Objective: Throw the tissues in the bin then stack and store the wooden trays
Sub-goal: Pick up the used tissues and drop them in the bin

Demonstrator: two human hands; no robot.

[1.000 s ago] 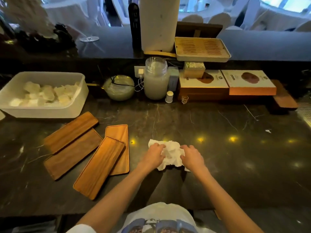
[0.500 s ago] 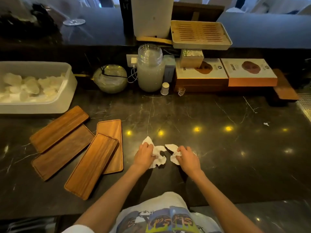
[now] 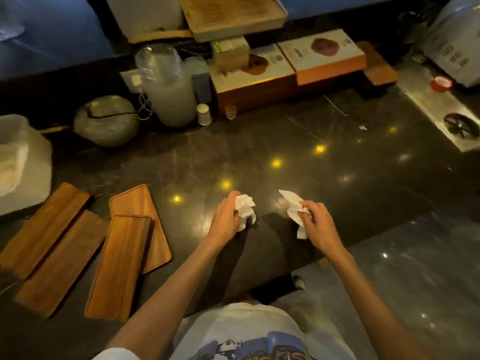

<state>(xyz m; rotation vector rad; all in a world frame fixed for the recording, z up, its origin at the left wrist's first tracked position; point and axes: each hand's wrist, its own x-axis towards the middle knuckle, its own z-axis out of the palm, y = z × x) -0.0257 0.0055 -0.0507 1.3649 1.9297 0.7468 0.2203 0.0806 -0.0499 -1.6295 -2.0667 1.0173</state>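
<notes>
My left hand (image 3: 225,217) is closed around one crumpled white tissue (image 3: 245,207), just above the dark marble counter (image 3: 324,183). My right hand (image 3: 320,224) grips a second white tissue (image 3: 294,207), a hand's width to the right. Several long wooden trays lie flat at the left of the counter: the nearest tray (image 3: 117,268) overlaps a tray behind it (image 3: 141,203), and two darker trays (image 3: 49,227) (image 3: 58,263) lie side by side further left. No bin is in view.
A white plastic tub (image 3: 23,165) stands at the far left. Along the back are a round green pot (image 3: 106,124), a large jar (image 3: 168,94), flat boxes (image 3: 327,51) and a slatted tea tray (image 3: 233,14). A metal drain plate (image 3: 441,113) sits at right.
The single wad of tissue has been pulled apart into two pieces, one in each hand. My hands have moved apart and lifted a little, and my view has swung to the right.
</notes>
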